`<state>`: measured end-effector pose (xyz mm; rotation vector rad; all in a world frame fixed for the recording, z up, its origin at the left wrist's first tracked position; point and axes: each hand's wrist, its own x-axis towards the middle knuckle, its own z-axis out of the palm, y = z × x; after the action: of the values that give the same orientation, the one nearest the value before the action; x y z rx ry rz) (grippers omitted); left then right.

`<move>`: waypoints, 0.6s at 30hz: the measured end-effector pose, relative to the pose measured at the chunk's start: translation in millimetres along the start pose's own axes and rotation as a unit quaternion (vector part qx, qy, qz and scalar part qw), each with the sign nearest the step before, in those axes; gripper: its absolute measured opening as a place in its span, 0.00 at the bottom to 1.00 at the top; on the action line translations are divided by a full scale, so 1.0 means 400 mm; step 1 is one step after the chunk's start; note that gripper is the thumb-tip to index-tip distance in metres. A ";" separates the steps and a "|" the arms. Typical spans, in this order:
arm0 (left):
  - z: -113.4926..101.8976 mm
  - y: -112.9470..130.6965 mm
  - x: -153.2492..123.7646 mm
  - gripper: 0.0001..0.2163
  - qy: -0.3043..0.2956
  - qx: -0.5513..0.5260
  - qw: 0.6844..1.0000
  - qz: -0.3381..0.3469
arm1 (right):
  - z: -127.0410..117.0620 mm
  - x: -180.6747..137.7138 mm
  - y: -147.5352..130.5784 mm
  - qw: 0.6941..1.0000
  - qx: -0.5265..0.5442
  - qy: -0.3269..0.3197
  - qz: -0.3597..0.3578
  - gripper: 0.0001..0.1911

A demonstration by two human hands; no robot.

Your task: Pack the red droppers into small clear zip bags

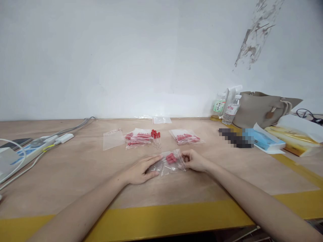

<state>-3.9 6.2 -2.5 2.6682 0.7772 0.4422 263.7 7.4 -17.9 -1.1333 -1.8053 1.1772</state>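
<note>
A clear zip bag (163, 168) with several red rubber-bulb droppers (171, 158) in it lies on the table in front of me. My left hand (141, 170) rests on the bag's left end, fingers stretched out and thumb apart. At the right end, my right hand (193, 160) pinches the bag's zip edge between thumb and fingers. Behind the bag is a small bunch of loose red-bulb droppers (156, 135). Filled zip bags are piled to its left (138, 137) and to its right (187, 137). A flat zip bag (112, 139) lies farther left.
A power strip (35, 148) with cables lies on the left. Bottles (230, 110), a grey-brown bag (257, 109), a blue tissue pack (267, 139) and a yellow pack (295, 141) stand on the right. More clear bags (162, 120) lie by the wall. Yellow tape (161, 215) lines the front edge.
</note>
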 end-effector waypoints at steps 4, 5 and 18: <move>0.002 -0.006 0.001 0.23 -0.012 -0.010 1.000 -0.006 | -0.032 -0.004 -0.017 0.994 -0.068 -0.072 0.044 0.14; 0.002 -0.007 0.001 0.23 -0.016 -0.010 1.000 -0.009 | -0.041 -0.002 -0.020 0.993 -0.092 -0.060 0.044 0.13; -0.012 -0.011 -0.004 0.22 -0.033 -0.056 0.998 -0.002 | -0.093 0.088 -0.037 0.776 -0.616 0.136 0.024 0.13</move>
<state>-9.0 9.7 -0.1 2.5632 0.7181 0.3836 278.6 49.0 11.7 -1.8801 -2.2737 -0.3811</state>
